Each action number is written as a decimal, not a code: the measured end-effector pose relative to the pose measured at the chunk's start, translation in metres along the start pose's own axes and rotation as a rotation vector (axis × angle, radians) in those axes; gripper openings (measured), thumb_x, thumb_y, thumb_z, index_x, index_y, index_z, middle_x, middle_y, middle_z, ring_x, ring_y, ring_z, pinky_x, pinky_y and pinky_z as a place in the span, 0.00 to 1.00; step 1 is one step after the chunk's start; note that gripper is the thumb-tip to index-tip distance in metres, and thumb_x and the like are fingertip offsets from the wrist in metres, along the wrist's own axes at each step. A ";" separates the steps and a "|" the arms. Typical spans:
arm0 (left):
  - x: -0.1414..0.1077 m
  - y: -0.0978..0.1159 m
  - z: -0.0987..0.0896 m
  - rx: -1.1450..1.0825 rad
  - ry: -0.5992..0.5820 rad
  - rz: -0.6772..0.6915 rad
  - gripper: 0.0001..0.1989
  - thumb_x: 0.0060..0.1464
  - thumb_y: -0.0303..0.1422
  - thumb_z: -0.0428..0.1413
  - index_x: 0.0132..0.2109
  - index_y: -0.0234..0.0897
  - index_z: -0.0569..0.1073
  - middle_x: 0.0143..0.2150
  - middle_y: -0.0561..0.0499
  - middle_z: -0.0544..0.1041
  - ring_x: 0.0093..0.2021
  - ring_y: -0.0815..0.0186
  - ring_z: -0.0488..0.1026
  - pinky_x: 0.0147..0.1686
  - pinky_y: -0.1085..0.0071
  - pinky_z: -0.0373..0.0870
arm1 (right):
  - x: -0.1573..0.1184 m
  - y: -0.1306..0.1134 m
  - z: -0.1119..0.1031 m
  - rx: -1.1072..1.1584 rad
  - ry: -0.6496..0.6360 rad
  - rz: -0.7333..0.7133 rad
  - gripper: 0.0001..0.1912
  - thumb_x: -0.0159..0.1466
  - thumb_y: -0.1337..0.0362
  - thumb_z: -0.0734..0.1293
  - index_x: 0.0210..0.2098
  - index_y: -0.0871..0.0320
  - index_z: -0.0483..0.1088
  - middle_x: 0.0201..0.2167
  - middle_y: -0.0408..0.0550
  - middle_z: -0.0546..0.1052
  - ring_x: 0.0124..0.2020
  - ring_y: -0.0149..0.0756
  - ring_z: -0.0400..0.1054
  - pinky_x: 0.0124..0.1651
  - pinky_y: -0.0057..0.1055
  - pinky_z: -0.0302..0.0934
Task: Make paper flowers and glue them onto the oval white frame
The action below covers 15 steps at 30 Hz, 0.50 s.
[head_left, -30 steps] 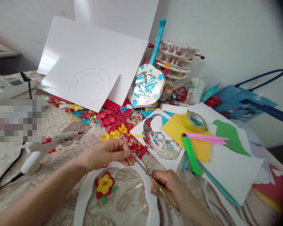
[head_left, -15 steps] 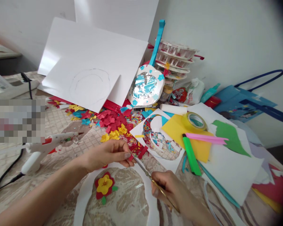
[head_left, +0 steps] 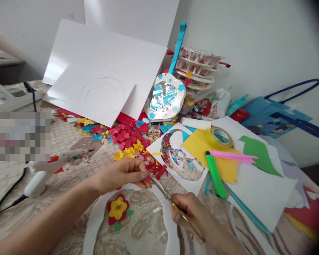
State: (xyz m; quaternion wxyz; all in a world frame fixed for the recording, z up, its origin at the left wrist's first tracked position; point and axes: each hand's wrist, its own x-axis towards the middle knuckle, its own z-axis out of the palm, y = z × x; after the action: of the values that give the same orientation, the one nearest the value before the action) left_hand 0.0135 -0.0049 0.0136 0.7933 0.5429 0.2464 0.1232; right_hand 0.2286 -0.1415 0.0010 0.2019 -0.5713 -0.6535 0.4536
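A glue gun lies on the cloth, left of the white ring. Inside the ring, toward its left edge, is 1 flower, yellow on red, with 2 green leaves showing. The left hand, above the ring's far edge, pinches a red scrap between thumb and fingers. Red cutouts are heaped beyond the ring. The scissors slant over the ring's far right part, tips at the red scrap; whether they have bitten into it cannot be told. The right hand, at the ring's right edge, is closed around their handles. Well right of the ring lies 1 green marker.
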 end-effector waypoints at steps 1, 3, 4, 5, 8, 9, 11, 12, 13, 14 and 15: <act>0.000 0.000 0.000 -0.001 0.001 -0.001 0.09 0.53 0.35 0.59 0.31 0.33 0.69 0.34 0.48 0.80 0.35 0.69 0.77 0.38 0.73 0.72 | 0.000 -0.001 0.000 0.000 0.001 -0.005 0.30 0.58 0.36 0.55 0.21 0.57 0.54 0.17 0.36 0.53 0.19 0.25 0.44 0.20 0.25 0.38; 0.000 0.000 0.000 -0.007 0.000 -0.003 0.09 0.53 0.34 0.58 0.31 0.33 0.68 0.34 0.48 0.80 0.35 0.69 0.77 0.37 0.73 0.72 | 0.000 -0.002 0.000 0.003 -0.003 -0.014 0.30 0.58 0.36 0.54 0.21 0.57 0.53 0.17 0.36 0.53 0.19 0.25 0.44 0.19 0.25 0.37; 0.000 0.000 0.000 -0.008 -0.001 -0.004 0.09 0.53 0.34 0.58 0.31 0.33 0.68 0.34 0.48 0.80 0.35 0.69 0.77 0.37 0.74 0.72 | 0.000 -0.001 0.000 0.000 -0.002 -0.018 0.30 0.58 0.35 0.54 0.21 0.57 0.53 0.16 0.36 0.53 0.18 0.25 0.44 0.19 0.25 0.37; -0.001 -0.001 0.000 -0.009 -0.003 -0.003 0.09 0.53 0.34 0.58 0.31 0.33 0.68 0.34 0.49 0.80 0.35 0.70 0.77 0.37 0.74 0.72 | 0.000 -0.001 0.000 -0.006 0.000 -0.021 0.30 0.58 0.35 0.54 0.21 0.57 0.53 0.16 0.36 0.52 0.18 0.25 0.44 0.19 0.25 0.37; -0.001 -0.001 0.000 -0.009 -0.005 0.007 0.08 0.54 0.33 0.58 0.32 0.33 0.68 0.34 0.49 0.80 0.35 0.70 0.76 0.38 0.74 0.72 | 0.001 0.001 0.000 -0.030 0.006 -0.038 0.30 0.59 0.35 0.54 0.20 0.57 0.52 0.16 0.36 0.51 0.19 0.25 0.43 0.20 0.26 0.37; -0.001 -0.001 0.000 -0.009 -0.003 0.007 0.08 0.54 0.33 0.57 0.32 0.33 0.68 0.34 0.49 0.80 0.35 0.70 0.76 0.38 0.74 0.72 | 0.001 0.001 0.000 -0.036 0.009 -0.043 0.30 0.59 0.36 0.54 0.20 0.57 0.52 0.16 0.36 0.51 0.19 0.25 0.43 0.20 0.26 0.37; -0.001 -0.001 0.000 -0.011 0.005 0.006 0.08 0.54 0.33 0.58 0.32 0.33 0.68 0.34 0.49 0.80 0.35 0.70 0.76 0.37 0.74 0.72 | 0.002 0.000 0.000 -0.039 0.006 -0.039 0.30 0.59 0.36 0.54 0.20 0.57 0.52 0.16 0.36 0.51 0.19 0.25 0.43 0.20 0.26 0.37; -0.001 -0.001 0.000 -0.010 0.007 0.003 0.08 0.54 0.33 0.58 0.32 0.33 0.68 0.33 0.49 0.80 0.35 0.70 0.76 0.37 0.74 0.72 | 0.002 0.000 0.000 -0.036 0.003 -0.029 0.30 0.59 0.36 0.54 0.20 0.57 0.52 0.16 0.36 0.51 0.19 0.25 0.43 0.20 0.26 0.37; -0.001 -0.001 0.001 -0.009 0.008 0.002 0.08 0.54 0.33 0.58 0.31 0.33 0.68 0.33 0.49 0.80 0.34 0.70 0.76 0.37 0.74 0.72 | 0.002 0.000 0.000 -0.036 0.002 -0.019 0.30 0.59 0.36 0.54 0.20 0.57 0.53 0.16 0.36 0.51 0.19 0.25 0.43 0.20 0.26 0.37; 0.000 -0.001 0.001 -0.010 0.010 0.002 0.08 0.54 0.33 0.58 0.31 0.33 0.68 0.33 0.49 0.80 0.34 0.70 0.76 0.37 0.74 0.72 | 0.002 -0.001 -0.001 -0.037 0.001 -0.014 0.30 0.59 0.36 0.55 0.20 0.57 0.53 0.16 0.36 0.51 0.19 0.25 0.44 0.20 0.26 0.37; 0.000 -0.001 0.001 -0.009 0.009 0.001 0.08 0.54 0.34 0.58 0.31 0.33 0.68 0.33 0.49 0.80 0.34 0.70 0.76 0.37 0.74 0.72 | 0.002 -0.001 -0.001 -0.037 0.000 -0.012 0.30 0.59 0.36 0.55 0.20 0.58 0.53 0.16 0.36 0.51 0.19 0.25 0.44 0.20 0.26 0.37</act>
State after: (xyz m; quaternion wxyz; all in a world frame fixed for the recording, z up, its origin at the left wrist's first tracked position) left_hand 0.0139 -0.0063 0.0132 0.7946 0.5389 0.2488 0.1272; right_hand 0.2282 -0.1392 0.0011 0.1942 -0.5712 -0.6650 0.4402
